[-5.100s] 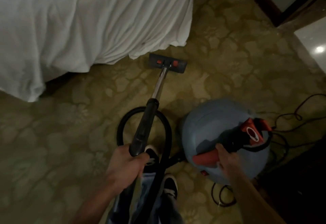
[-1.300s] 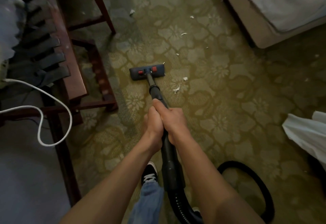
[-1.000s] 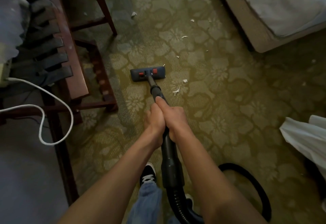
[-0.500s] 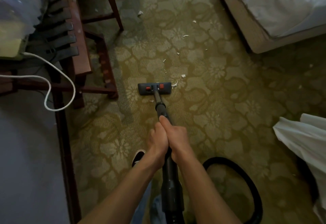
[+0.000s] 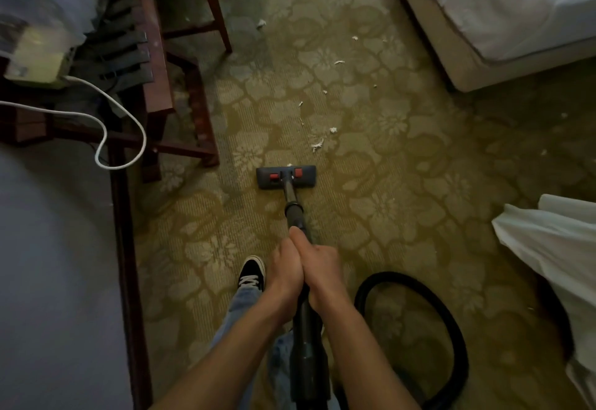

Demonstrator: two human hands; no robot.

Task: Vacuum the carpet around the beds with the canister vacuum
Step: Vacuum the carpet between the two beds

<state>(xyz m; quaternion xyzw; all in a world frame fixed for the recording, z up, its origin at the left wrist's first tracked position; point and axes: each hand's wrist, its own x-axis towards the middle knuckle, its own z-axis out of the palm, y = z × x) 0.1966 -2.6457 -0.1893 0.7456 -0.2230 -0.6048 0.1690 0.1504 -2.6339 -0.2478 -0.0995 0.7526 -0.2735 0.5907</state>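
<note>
My left hand [image 5: 285, 269] and my right hand [image 5: 317, 269] grip the black vacuum wand [image 5: 295, 212] side by side, fingers curled round it. The wand ends in a dark floor head [image 5: 286, 177] with two red tabs, flat on the green patterned carpet [image 5: 387, 167]. White scraps [image 5: 317, 145] lie just beyond the head and further off. The black hose [image 5: 451, 322] loops on the carpet at my right. A bed [image 5: 483, 22] with white sheets stands at the top right. The canister is out of view.
A dark wooden luggage rack [image 5: 154, 87] and chair legs [image 5: 219, 12] stand at the left, with a white cable [image 5: 129, 125] hanging off a bag. A wooden desk edge [image 5: 125, 248] runs down the left. White bedding [image 5: 554, 248] hangs at the right. My shoe [image 5: 251, 272] is behind the head.
Five seconds ago I was beside a bed with my right hand on the canister's handle. Over the last second the floor head has been pulled back toward me, away from the scraps.
</note>
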